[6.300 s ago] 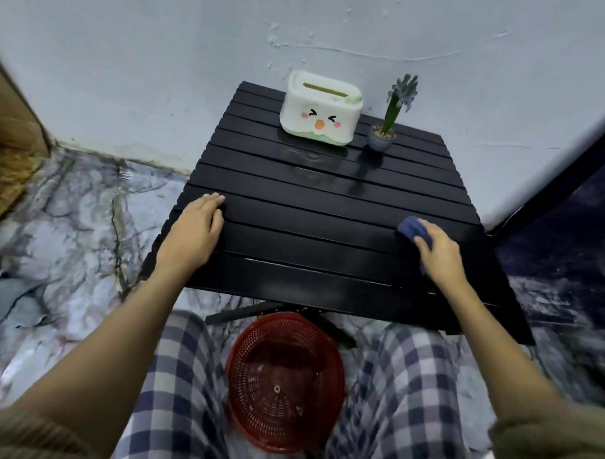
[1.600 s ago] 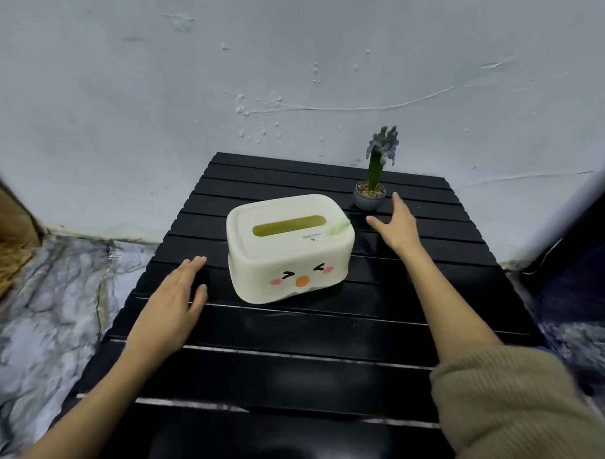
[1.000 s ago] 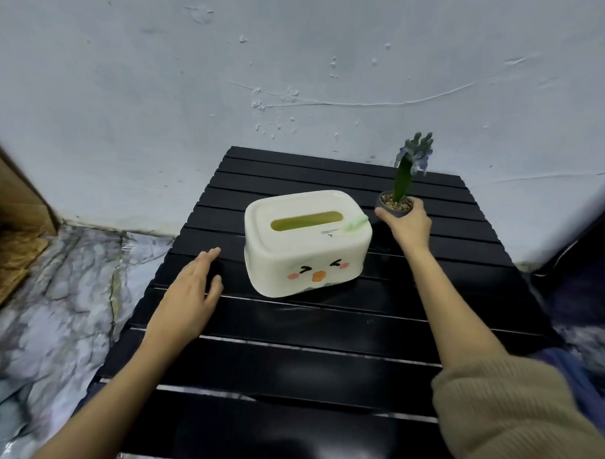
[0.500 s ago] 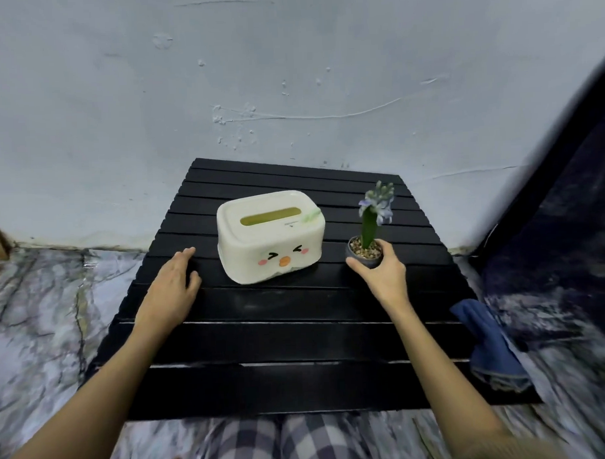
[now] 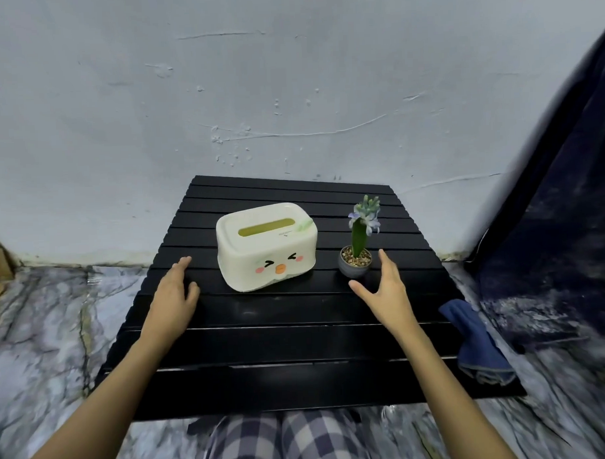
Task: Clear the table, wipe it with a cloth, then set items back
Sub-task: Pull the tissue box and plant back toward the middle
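A low black slatted table [image 5: 281, 350] stands against the wall. On it sits a cream tissue box [image 5: 265, 246] with a cartoon face, near the middle. Just right of the box stands a small grey potted plant [image 5: 356, 261] with a green stem and pale blue flowers. My right hand [image 5: 387, 290] hovers open just in front and to the right of the pot, not touching it. My left hand [image 5: 173, 299] rests flat on the table, left of the box. A blue cloth [image 5: 476, 343] hangs over the table's right edge.
A pale plastered wall [image 5: 289, 92] rises right behind the table. Marbled floor [image 5: 40, 324] lies to the left, and dark blue fabric [image 5: 561, 220] hangs on the right. My checked trousers [image 5: 284, 443] show below the table's front edge.
My right hand has let go of the potted plant, which now stands beside the tissue box, and has drawn back a little. My left hand stays flat on the table.
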Action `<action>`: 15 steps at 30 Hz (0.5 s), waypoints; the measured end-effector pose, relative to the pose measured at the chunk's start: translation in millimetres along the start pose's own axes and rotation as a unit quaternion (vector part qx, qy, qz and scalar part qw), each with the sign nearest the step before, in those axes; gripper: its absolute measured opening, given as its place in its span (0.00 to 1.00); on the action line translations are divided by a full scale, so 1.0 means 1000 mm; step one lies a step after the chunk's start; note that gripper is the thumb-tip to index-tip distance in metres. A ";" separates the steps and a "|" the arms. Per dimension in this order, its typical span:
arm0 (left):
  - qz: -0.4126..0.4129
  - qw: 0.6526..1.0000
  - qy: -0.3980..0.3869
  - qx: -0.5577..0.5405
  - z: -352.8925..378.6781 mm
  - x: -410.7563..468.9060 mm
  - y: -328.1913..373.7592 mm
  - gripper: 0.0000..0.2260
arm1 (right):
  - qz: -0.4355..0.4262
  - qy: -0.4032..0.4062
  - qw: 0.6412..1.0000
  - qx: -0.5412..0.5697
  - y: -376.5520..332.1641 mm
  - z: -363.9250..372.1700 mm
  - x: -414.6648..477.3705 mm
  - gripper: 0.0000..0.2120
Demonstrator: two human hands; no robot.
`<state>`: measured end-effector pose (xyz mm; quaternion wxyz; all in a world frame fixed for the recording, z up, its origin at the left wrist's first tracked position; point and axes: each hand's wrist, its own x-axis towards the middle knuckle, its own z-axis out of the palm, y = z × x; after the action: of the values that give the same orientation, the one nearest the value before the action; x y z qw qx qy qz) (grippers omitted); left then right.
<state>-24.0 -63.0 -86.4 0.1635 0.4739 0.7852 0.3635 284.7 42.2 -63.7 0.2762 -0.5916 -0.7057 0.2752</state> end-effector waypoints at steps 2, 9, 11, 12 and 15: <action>0.008 1.000 0.002 -0.005 -0.001 -0.006 0.006 0.22 | -0.031 0.007 0.999 -0.012 -0.004 -0.002 -0.012 0.38; 0.035 0.999 -0.010 -0.028 0.009 -0.023 0.033 0.25 | -0.147 -0.086 0.984 -0.044 -0.037 0.018 -0.016 0.35; 0.031 0.999 -0.023 -0.024 0.013 -0.024 0.038 0.27 | -0.147 -0.100 0.983 -0.038 -0.046 0.023 -0.004 0.35; 0.026 0.999 -0.032 -0.019 0.014 -0.023 0.039 0.27 | -0.145 -0.106 0.983 -0.033 -0.050 0.025 0.003 0.35; 0.000 0.998 -0.060 0.003 0.017 -0.018 0.039 0.28 | -0.126 -0.117 0.985 -0.030 -0.058 0.030 0.024 0.35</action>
<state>19.2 -60.3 -71.6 0.2088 0.4952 0.7750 0.3325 220.0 55.5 -42.0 0.2060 -0.4700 -0.8098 0.2843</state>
